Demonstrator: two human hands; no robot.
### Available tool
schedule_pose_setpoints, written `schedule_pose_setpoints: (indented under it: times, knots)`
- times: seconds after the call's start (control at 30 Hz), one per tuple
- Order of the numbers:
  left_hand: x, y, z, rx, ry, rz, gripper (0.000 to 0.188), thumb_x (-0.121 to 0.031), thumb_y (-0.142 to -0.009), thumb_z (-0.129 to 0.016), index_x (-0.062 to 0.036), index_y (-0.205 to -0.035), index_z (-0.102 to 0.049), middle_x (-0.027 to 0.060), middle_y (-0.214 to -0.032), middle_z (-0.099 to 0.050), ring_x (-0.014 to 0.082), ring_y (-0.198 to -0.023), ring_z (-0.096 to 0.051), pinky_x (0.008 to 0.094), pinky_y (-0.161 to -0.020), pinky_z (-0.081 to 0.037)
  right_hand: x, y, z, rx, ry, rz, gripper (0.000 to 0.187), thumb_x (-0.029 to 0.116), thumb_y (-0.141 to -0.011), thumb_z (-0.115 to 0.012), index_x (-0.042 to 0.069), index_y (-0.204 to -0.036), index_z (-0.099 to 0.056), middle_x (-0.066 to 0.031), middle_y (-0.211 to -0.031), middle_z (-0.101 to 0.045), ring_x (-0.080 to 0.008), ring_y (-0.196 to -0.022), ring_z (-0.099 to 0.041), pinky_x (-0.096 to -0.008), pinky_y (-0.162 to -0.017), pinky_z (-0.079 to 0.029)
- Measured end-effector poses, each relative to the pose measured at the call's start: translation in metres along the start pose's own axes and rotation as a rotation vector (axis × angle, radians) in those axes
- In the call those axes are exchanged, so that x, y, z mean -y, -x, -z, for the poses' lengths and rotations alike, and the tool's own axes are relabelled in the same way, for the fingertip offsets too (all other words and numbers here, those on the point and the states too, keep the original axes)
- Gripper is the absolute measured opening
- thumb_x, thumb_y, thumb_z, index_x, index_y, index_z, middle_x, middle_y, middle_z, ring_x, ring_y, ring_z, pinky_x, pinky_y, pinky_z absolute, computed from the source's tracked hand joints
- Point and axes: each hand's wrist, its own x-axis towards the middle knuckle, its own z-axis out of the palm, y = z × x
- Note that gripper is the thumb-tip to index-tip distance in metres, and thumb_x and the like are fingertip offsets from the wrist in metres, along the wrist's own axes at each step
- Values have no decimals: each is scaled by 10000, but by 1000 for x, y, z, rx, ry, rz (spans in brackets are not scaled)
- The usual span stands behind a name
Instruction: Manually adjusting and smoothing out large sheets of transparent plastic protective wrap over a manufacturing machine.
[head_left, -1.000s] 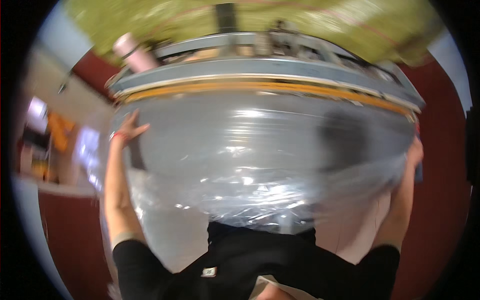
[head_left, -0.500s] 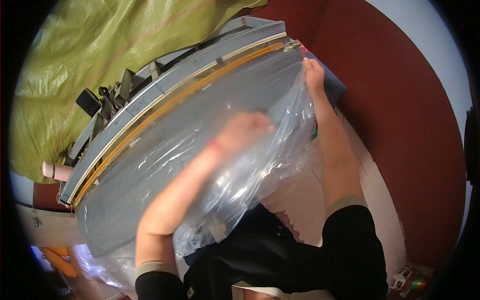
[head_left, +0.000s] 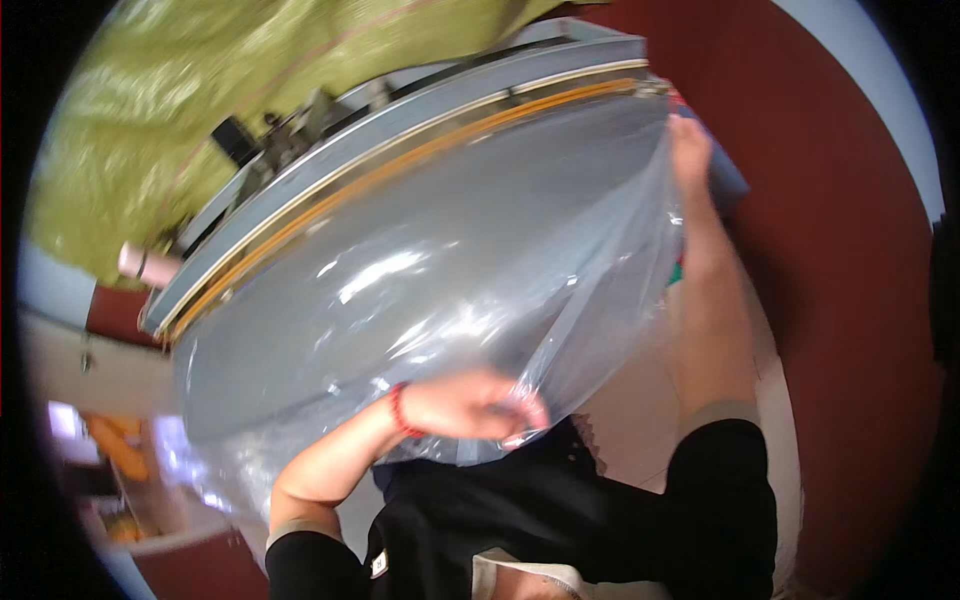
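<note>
- The big clear plastic bag (head_left: 430, 290) fills most of the view. It lies spread over the long grey sealing machine (head_left: 400, 140), and its top edge sits along the orange strip (head_left: 420, 165) of that machine.
- To do this step well, I think the bag edge should lie flat and straight on the orange strip, with no folds. The plastic is thin and slippery, so a soft, even pull from both ends looks best.
- The green cloth (head_left: 200, 90) lies behind the machine, well away from the bag.
- The red floor (head_left: 850, 300) is on the right side, past the bag.
- The right hand (head_left: 692, 150) is stretched far out to the bag's far corner, near the end of the machine. It touches the plastic there, but I cannot tell if its fingers are closed on it.
- The left hand (head_left: 480, 405) is close to the body, at the bag's near edge. Its fingers are curled together, pinching the plastic.
- Wrinkles in the plastic by the left hand could get in the way.
- A pink roll (head_left: 140, 263) pokes out at the left end of the machine, apart from the bag.
- A red string band (head_left: 399, 410) is on the left wrist.
</note>
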Motion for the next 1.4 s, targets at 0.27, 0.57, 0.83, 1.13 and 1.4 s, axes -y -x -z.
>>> schedule_pose_setpoints:
  times: [0.27,0.57,0.83,1.13,1.4]
  knots:
    - [55,334,-78,-1118,-1,651,136,-5,-735,-542,-51,-851,-597,-21,-729,-564,50,-641,-516,209,-517,-436,-39,-20,5,82,-27,-22,291,300,-856,-543,17,-869,-614,-30,-742,-577,-101,-719,-513,-247,-684,-412]
    - [-44,466,-39,-2086,-2040,691,134,-57,-726,-628,-14,-832,-558,108,-772,-558,285,-721,-529,338,-674,-444,-61,-32,13,102,272,54,360,353,-874,-504,4,-857,-593,-58,-720,-570,-145,-699,-509,-288,-682,-414]
    - [159,434,35,-1503,-1229,639,491,-236,-798,-576,-50,-1231,-440,149,-1289,-418,335,-1238,-323,412,-1015,-262,-70,-33,32,66,454,29,405,400,-887,-441,15,-901,-568,-145,-774,-583,-264,-690,-522,-347,-683,-419]
    - [118,389,98,-1593,-1475,597,400,-161,-757,-619,-56,-1129,-516,107,-1193,-497,300,-1148,-417,401,-946,-324,-83,-39,44,66,400,22,433,408,-886,-446,-11,-881,-557,-130,-733,-569,-235,-668,-501,-339,-660,-409]
    - [134,383,144,-1762,-1318,513,129,-163,-681,-688,-72,-690,-597,52,-719,-588,246,-797,-540,371,-731,-402,-99,-42,63,131,-11,-177,366,371,-879,-505,17,-828,-587,14,-683,-530,-117,-640,-467,-257,-626,-395]
